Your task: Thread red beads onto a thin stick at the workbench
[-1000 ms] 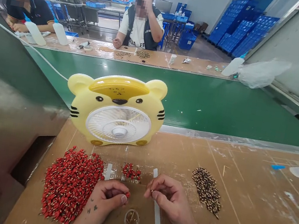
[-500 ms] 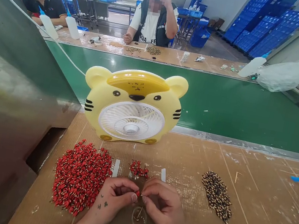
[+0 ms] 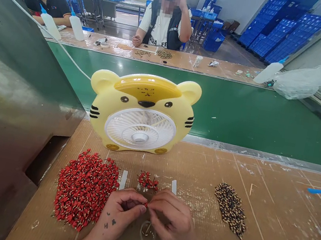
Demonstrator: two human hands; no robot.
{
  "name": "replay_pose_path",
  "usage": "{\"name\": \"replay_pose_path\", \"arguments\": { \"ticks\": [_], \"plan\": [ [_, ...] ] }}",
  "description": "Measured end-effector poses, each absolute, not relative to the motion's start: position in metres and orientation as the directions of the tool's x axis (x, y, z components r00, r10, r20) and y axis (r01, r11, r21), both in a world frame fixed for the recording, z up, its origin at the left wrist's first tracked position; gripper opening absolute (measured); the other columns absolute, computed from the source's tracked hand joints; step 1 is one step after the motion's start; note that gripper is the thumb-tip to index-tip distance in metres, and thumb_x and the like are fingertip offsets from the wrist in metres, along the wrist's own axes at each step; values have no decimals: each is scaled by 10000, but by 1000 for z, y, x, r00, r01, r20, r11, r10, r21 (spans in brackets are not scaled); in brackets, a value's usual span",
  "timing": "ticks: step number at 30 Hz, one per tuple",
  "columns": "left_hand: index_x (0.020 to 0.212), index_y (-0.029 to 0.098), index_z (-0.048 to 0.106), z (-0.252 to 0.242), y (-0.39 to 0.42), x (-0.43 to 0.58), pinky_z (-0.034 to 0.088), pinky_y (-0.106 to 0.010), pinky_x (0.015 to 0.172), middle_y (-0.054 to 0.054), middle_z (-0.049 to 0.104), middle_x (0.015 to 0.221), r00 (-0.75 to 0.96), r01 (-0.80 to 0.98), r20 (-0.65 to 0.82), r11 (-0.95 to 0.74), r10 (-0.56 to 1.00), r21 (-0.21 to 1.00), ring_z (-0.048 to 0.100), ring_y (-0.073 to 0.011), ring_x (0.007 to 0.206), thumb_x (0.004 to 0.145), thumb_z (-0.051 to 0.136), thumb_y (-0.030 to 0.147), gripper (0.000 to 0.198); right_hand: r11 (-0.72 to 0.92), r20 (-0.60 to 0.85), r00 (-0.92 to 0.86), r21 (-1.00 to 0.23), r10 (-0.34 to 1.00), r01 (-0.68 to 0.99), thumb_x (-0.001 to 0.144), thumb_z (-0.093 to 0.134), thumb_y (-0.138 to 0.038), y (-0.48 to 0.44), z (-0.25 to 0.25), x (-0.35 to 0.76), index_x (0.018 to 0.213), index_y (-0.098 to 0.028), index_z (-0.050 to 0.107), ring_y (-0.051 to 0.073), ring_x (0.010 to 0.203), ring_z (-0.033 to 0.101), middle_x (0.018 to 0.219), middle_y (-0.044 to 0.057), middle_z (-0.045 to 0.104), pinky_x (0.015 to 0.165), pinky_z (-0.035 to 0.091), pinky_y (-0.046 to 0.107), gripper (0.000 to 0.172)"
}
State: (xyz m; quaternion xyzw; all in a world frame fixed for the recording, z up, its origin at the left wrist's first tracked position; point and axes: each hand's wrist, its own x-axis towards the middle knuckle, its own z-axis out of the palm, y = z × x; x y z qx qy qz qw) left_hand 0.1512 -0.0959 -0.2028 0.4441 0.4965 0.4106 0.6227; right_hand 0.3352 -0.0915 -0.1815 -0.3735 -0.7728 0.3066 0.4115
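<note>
My left hand point(image 3: 122, 213) pinches a small red piece point(image 3: 146, 204) between thumb and forefinger. Meeting it from the other side is my right hand point(image 3: 172, 221); its fingers are closed at the piece, and whatever they grip is too small to make out. Just below the fingertips stands a small clear round dish point(image 3: 146, 239) with a thin stick in it. A little cluster of red pieces point(image 3: 148, 180) lies beyond the hands. To the left is a large heap of red pieces with metal pins point(image 3: 82, 191). Black-and-gold pieces point(image 3: 230, 210) are piled at the right.
A yellow animal-faced fan point(image 3: 140, 129) stands behind the work area. Pale tape strips point(image 3: 123, 180) mark the cardboard-covered table point(image 3: 201, 168). A metal panel point(image 3: 10, 110) rises at the left. Across the green belt point(image 3: 242, 113), two people sit at another bench.
My right fingertips have closed in on the red piece, which now shows less between the fingers. The right thumb has dropped slightly. The whole view has shifted a little.
</note>
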Motion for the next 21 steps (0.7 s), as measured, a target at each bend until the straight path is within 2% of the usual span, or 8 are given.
{"name": "replay_pose_path", "arguments": {
  "ticks": [3,6,9,12,14,21],
  "plan": [
    [765,186,807,-206,-97,149,389,-188,549,0,597,637,177,-21,-238,246,955,969,505,-105,575,729,732,210,86,456,333,-387,-842,860,289,916,573,-100,-90,-185,336,932,-168,707,176,786,636,831,67,690,721,513,293,152],
    [777,203,808,-208,-99,148,387,-180,537,2,611,641,177,12,-201,202,964,979,511,-102,571,754,726,215,86,283,186,-364,-929,913,237,918,629,-172,-88,-186,339,905,-189,744,168,778,653,821,50,709,709,507,271,117],
    [784,226,810,-209,-100,148,411,-175,545,-1,652,650,167,33,-101,97,981,995,554,-107,584,762,740,194,80,102,40,-338,-981,940,168,890,693,-257,-87,-186,340,852,-197,771,163,744,659,789,39,723,690,501,259,105],
    [803,248,816,-208,-100,148,479,-187,616,-18,721,717,156,36,16,-22,988,999,639,-128,659,764,741,147,131,-1,-48,-314,-989,948,149,866,718,-318,-85,-185,340,820,-189,788,159,704,638,752,43,717,650,481,252,154],
    [813,254,819,-208,-100,148,488,-184,607,-19,733,714,146,50,63,-71,987,996,651,-127,648,770,736,133,153,-36,-86,-307,-985,948,166,857,721,-342,-84,-184,339,806,-185,793,156,687,620,737,45,707,635,463,251,180],
    [762,210,806,-208,-100,147,407,-184,491,6,637,560,138,205,97,-125,986,971,547,-111,510,780,751,191,60,-159,-197,-318,-977,928,142,844,708,-364,-89,-188,339,784,-163,767,152,682,592,735,40,692,623,436,245,218]
  ]
}}
